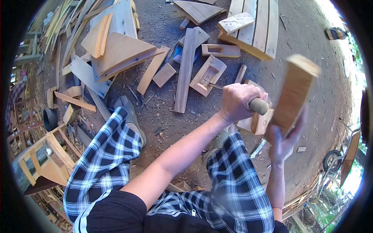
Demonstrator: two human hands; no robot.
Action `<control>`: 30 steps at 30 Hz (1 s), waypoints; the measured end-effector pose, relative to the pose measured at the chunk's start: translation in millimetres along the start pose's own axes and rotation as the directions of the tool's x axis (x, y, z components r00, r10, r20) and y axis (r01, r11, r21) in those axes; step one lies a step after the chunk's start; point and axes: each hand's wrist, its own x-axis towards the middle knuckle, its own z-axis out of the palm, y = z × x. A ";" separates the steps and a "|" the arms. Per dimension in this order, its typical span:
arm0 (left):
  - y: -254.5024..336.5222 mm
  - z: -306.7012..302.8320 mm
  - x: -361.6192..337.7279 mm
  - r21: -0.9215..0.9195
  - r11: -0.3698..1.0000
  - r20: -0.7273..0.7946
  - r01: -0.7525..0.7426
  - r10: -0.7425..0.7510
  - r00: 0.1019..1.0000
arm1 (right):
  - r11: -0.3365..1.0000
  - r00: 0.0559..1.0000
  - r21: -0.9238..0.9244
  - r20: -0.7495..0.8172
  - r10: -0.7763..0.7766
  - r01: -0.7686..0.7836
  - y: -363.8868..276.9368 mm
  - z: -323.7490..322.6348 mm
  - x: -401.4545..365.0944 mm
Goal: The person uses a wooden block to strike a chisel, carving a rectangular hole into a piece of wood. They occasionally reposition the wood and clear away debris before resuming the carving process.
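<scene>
My left hand (241, 100) is closed around the round wooden handle of a chisel (258, 106). The thin blade comes out on the far side of the fist and reaches the hollowed wooden block (214, 70) on the ground. Wood chips lie in the block's recess. My right hand (285, 141), blurred by motion, grips the lower end of a thick wooden block (293, 91), which is raised upright to the right of the chisel handle. Under the left hand, another light wooden block (262, 121) is partly hidden.
A slotted wooden piece (220, 51) and a long board (186, 70) lie close by. Stacked triangular boards (124, 52) stand at the left, a slatted wooden piece (256, 29) at the top right. My legs in checked trousers (241, 178) spread on either side.
</scene>
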 end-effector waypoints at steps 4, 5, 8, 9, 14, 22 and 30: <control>-0.5 5.2 2.9 0.004 1.000 -0.013 -0.004 0.004 1.000 | 0.960 0.980 0.199 0.079 0.184 -0.196 18.0 -12.3 -23.4; -1.6 4.4 5.1 -0.032 0.999 -0.028 -0.002 0.001 1.000 | 0.994 0.996 -0.101 0.072 0.043 -0.036 17.1 -2.0 -21.3; -10.6 -6.2 12.1 -0.116 0.988 -0.076 0.101 -0.111 0.991 | 0.997 0.973 -0.013 0.220 0.072 -0.071 -1.3 4.3 4.9; -10.7 -16.9 16.5 -0.126 0.974 -0.071 0.190 -0.200 0.977 | 0.996 0.973 -0.018 0.215 0.085 -0.083 1.4 4.8 4.1; -23.8 -63.8 31.8 -0.522 0.772 -0.223 0.363 -0.534 0.816 | 1.000 0.991 0.006 0.131 -0.014 0.014 12.0 5.4 7.2; -28.8 -65.2 16.1 -0.404 0.863 -0.233 0.302 -0.417 0.879 | 0.999 0.981 -0.021 0.193 0.028 -0.024 15.3 11.3 -0.4; -8.4 -31.9 13.4 -0.163 0.985 -0.170 0.064 -0.092 0.981 | 0.990 0.994 0.123 0.100 0.054 -0.066 -15.7 4.3 -1.8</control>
